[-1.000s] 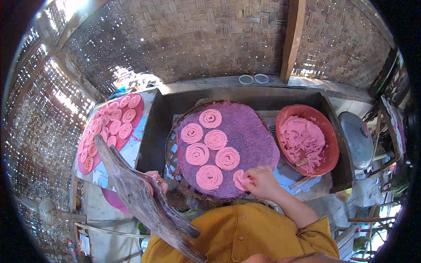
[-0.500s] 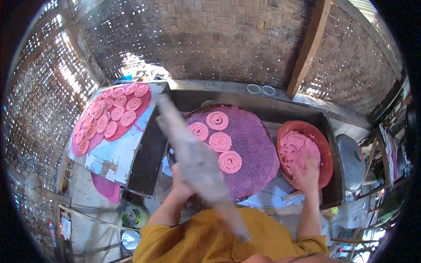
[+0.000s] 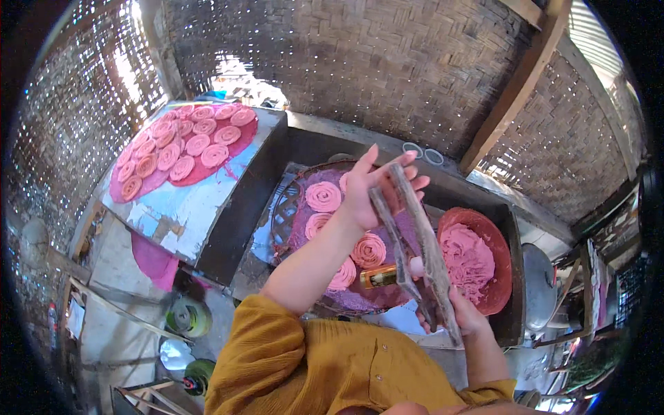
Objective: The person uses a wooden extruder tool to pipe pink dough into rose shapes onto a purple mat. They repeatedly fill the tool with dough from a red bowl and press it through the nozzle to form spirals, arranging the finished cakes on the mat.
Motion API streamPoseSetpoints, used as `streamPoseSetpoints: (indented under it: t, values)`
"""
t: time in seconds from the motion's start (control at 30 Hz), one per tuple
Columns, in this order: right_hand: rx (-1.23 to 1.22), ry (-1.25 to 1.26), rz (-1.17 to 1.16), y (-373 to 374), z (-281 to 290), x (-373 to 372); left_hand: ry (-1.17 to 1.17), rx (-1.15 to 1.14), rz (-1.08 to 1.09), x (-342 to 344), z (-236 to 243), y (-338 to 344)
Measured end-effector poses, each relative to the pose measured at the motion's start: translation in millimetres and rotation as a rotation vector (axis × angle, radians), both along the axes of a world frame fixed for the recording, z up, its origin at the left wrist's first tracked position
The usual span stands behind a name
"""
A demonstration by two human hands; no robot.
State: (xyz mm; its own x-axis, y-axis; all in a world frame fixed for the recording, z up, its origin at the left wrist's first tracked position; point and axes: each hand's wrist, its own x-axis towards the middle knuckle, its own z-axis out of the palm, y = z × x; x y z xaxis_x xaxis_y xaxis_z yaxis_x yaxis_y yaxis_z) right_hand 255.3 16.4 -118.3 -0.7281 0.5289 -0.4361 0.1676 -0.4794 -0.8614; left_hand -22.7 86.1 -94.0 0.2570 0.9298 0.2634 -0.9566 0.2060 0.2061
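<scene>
A hand press made of two long worn wooden bars [image 3: 427, 238] stands tilted in front of me, with a gold can-like cylinder [image 3: 379, 277] and a whitish plug between the bars. My right hand [image 3: 467, 312] is wrapped round its lower end. My left hand [image 3: 370, 190] is spread at the upper end, fingers stretched behind the bars and not closed on them. Beneath lies a round tray with a purple cloth [image 3: 297, 225], bearing several pink dough coils [image 3: 323, 197]. Pink dough [image 3: 467, 259] fills part of a red basin [image 3: 499, 277] beside the right hand.
At left, a pale board [image 3: 169, 228] carries many pink coils [image 3: 197, 145] on pink cloth. A dark trough wall [image 3: 252, 194] surrounds the tray and basin. Two pale rings [image 3: 433, 157] lie on the back ledge; a grey lidded pot [image 3: 539, 283] stands at right.
My right hand has left the dough and taken hold of the press's lower end. My left hand has moved up and opened. The press has shifted right, and the view has turned.
</scene>
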Motion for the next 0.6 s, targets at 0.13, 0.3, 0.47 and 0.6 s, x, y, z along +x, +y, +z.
streamPoseSetpoints:
  t: [0.13,0.3,0.47,0.6]
  values:
    - [0.073,-0.120,0.001,11,8,16,-0.059,0.057,0.000,14,-20,11]
    - [0.166,-0.327,0.028,20,5,18,-0.064,-0.012,0.085,18,-58,21]
    - [0.310,-0.369,0.107,19,1,16,0.018,-0.069,0.191,12,-56,12]
    - [0.302,-0.454,0.047,5,29,18,-0.023,-0.051,0.192,20,-48,-3]
